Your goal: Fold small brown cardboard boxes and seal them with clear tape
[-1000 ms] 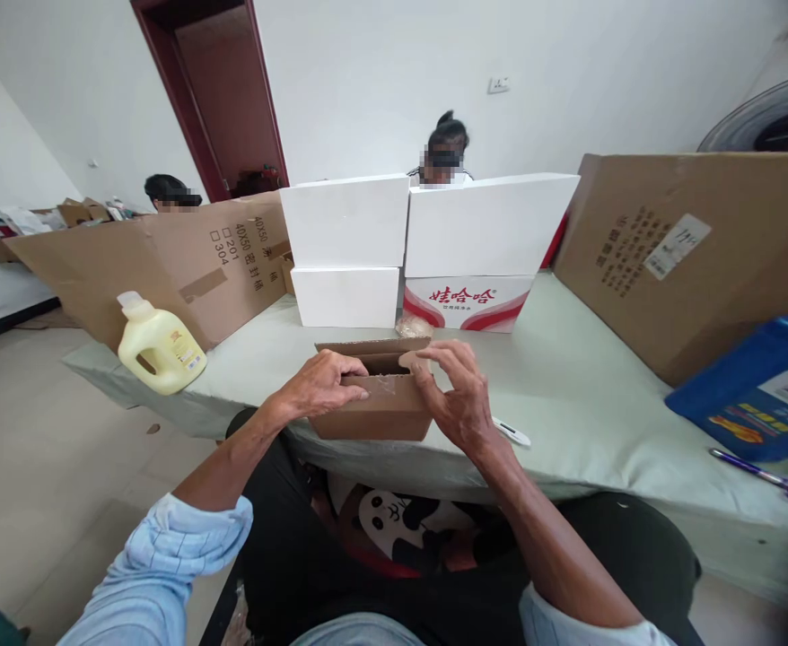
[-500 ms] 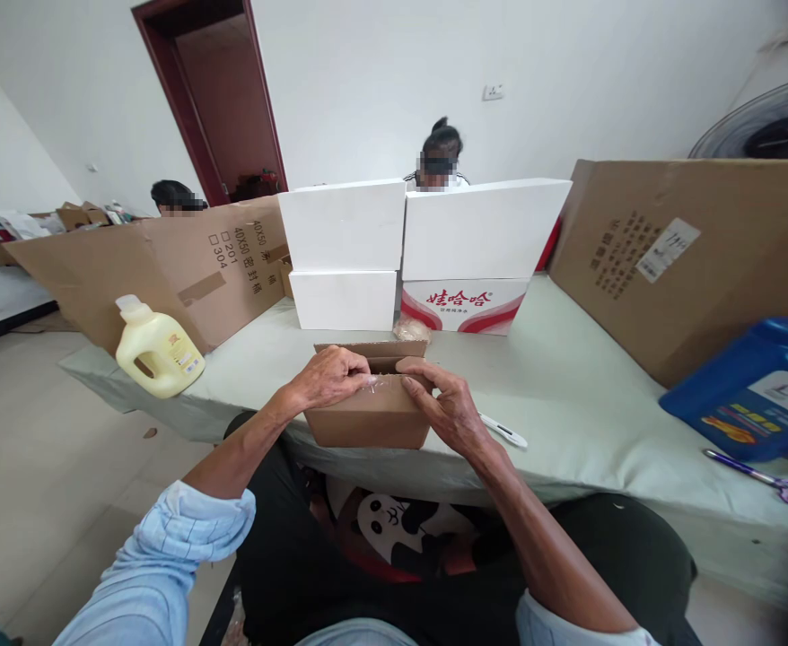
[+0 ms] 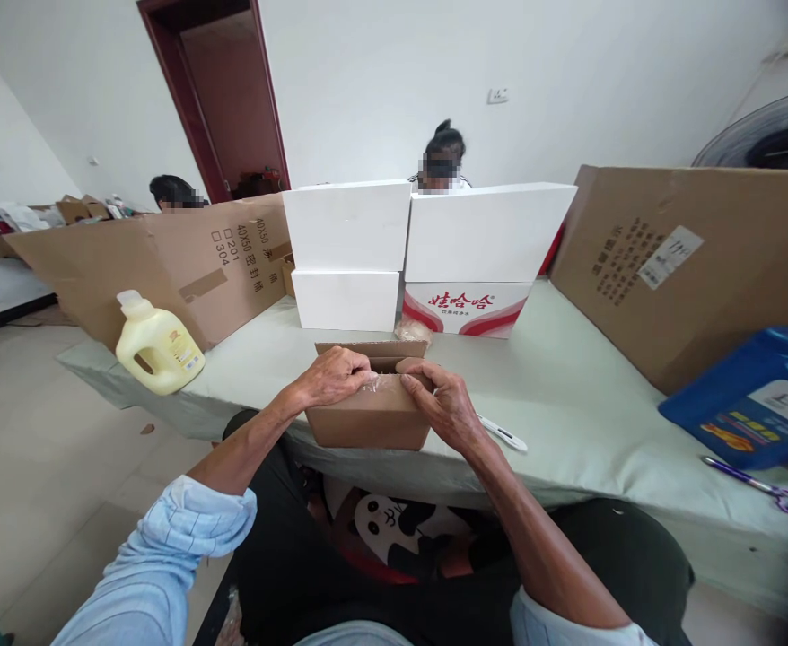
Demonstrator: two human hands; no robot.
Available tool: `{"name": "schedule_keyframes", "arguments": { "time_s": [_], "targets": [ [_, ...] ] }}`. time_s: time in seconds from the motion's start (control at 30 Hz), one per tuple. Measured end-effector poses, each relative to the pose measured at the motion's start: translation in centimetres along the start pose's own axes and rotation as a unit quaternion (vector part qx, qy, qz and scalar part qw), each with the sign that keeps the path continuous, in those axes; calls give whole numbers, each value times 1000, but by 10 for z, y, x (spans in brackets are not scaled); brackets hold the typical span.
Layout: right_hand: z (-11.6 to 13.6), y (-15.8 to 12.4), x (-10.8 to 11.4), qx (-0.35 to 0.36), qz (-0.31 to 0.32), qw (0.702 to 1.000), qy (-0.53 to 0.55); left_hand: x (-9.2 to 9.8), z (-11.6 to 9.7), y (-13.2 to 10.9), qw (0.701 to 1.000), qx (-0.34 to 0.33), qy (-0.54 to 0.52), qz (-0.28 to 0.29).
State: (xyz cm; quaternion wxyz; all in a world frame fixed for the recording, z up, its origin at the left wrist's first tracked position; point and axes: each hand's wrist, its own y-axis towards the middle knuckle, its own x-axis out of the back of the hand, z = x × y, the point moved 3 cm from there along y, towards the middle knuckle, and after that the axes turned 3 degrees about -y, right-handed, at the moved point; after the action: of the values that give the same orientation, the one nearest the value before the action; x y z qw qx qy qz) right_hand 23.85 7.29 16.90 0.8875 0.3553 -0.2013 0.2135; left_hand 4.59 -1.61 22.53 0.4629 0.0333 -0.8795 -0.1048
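Observation:
A small brown cardboard box (image 3: 371,420) stands open at the near edge of the table (image 3: 569,395). My left hand (image 3: 330,377) curls over the box's top left rim, fingers closed on the near flap. My right hand (image 3: 444,405) grips the top right rim, fingers bent over the same flap. Between my fingertips lies a strip of clear tape or plastic (image 3: 381,382). The far flap of the box stands up behind my hands.
A white pen-like tool (image 3: 503,434) lies right of the box. A yellow bottle (image 3: 155,345) sits far left, white boxes (image 3: 346,256) and a red-printed carton (image 3: 468,305) behind, cardboard sheets (image 3: 690,260) at both sides, a blue container (image 3: 757,395), purple scissors (image 3: 754,484). Two other people sit beyond.
My right hand has come down from above the box and closed on its rim. Both hands now press together on the near flap.

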Motion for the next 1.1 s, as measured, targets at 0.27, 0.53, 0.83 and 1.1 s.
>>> {"name": "schedule_keyframes", "arguments": {
  "time_s": [0.27,0.53,0.83,1.1],
  "targets": [
    [-4,-2,-3,0,-4,1000,-4,-11,1,5,998,9,60,-7],
    [-3,-6,-4,9,-18,1000,5,-5,3,-6,999,-27,9,-17],
    [-4,-10,-3,18,-22,1000,1,16,26,-31,985,-138,10,-102],
    [9,-28,-6,60,-9,998,-32,28,12,-2,969,-136,198,-56]
  ]
}}
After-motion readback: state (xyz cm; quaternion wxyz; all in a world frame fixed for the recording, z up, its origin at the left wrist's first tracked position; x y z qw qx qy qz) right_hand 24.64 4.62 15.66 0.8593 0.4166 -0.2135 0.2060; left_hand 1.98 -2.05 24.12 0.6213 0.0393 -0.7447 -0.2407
